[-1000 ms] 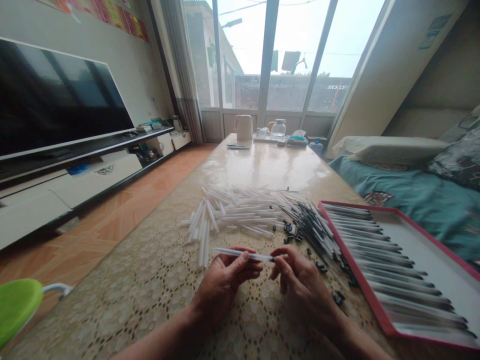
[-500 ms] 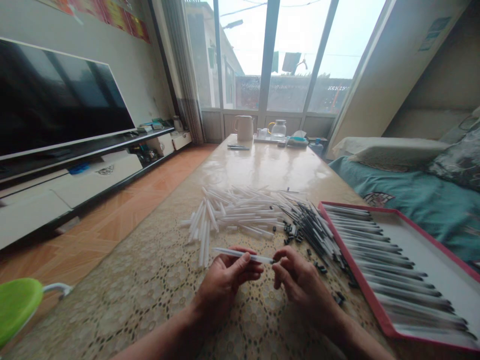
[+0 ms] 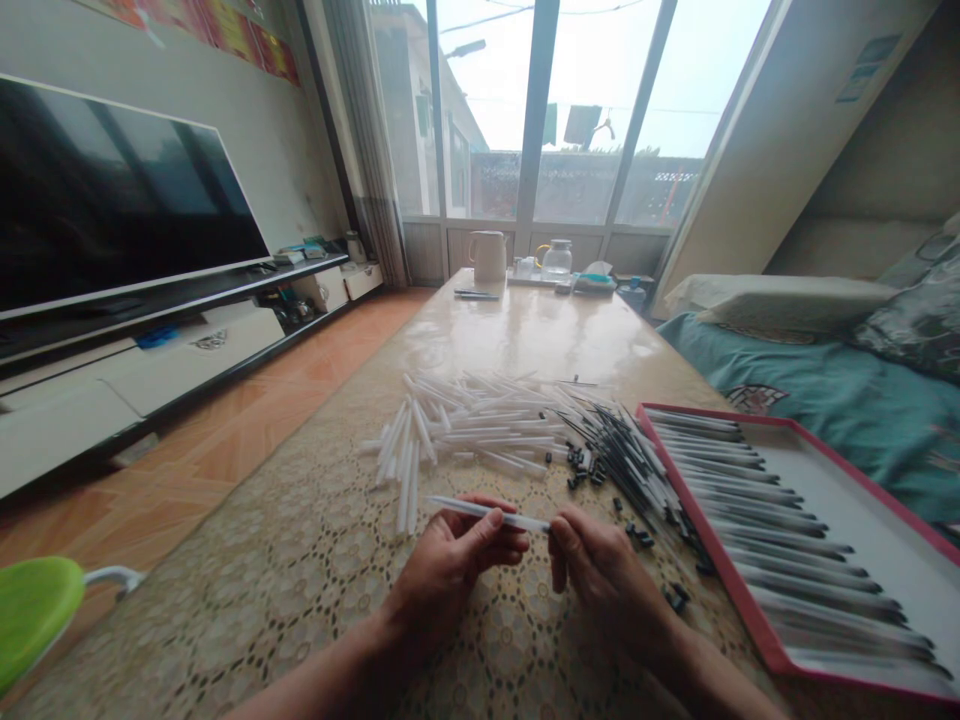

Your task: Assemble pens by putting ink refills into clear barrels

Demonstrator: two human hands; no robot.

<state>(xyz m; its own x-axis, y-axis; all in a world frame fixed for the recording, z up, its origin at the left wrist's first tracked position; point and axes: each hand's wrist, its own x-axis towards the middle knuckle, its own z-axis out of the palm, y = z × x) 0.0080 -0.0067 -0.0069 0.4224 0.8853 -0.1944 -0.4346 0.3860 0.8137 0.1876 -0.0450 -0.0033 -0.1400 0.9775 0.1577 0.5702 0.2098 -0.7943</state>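
Observation:
A slim white pen (image 3: 517, 520) lies nearly level above the table, its pointed tip to the left. My left hand (image 3: 457, 550) is closed on its barrel, thumb on top and fingers beneath. The thumb and fingers of my right hand (image 3: 592, 555) pinch the pen's right end and cover it. Beyond my hands is a heap of white pen barrels (image 3: 495, 425). To its right lie dark thin refills (image 3: 619, 455) and small black plugs (image 3: 585, 465), some scattered near my right hand.
A red-rimmed box (image 3: 757, 610) at the right holds a row of pens (image 3: 787, 530). The patterned cloth (image 3: 300, 600) covers the table. A kettle (image 3: 490, 257), a glass jug (image 3: 556, 260) and a tissue pack (image 3: 595, 280) stand at the far end. A green stool (image 3: 37, 610) is at lower left.
My right fingers have closed around the pen's right end, hiding the dark piece that showed there. My left hand and the pen have hardly moved.

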